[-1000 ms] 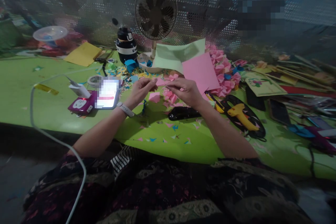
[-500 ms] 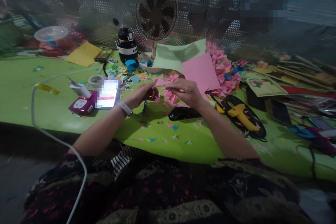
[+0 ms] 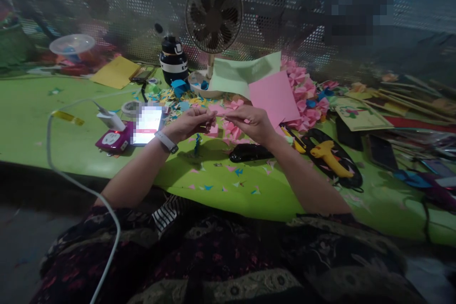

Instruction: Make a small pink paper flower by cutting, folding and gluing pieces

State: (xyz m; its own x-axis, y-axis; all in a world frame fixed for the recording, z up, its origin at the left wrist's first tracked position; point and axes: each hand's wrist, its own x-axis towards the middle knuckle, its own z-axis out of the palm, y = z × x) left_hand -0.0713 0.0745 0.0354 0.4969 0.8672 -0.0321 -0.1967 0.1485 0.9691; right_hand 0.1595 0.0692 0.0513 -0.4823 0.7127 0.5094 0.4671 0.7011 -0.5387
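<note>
Two hands meet over the middle of the green surface (image 3: 221, 202), and I follow both through the head camera. I have the left hand (image 3: 193, 123) with thumb and fingertips drawn together on one end of a small pink piece (image 3: 219, 110); the right hand (image 3: 252, 122) pinches the other end. The piece sits between them, lifted off the surface and well back from the front edge. Its folds are too small for me to read, so I judge it unfinished only because both hands are on it.

Much looks done: a heap of folded pink pieces (image 3: 302, 85) stands toward the back edge, right of the middle, and I make out a few more pink shapes (image 3: 232, 129) just beside the right hand. As for what is left, I pick out a small pink square (image 3: 213, 131) below the left hand, seemingly unworked, and a large pink sheet (image 3: 272, 97) lying against the heap. How many more are wanted I cannot tell. Paper scraps (image 3: 208, 188) dot the front edge. Toward the right edge, a yellow glue gun (image 3: 329, 157) rests apart from both hands.
</note>
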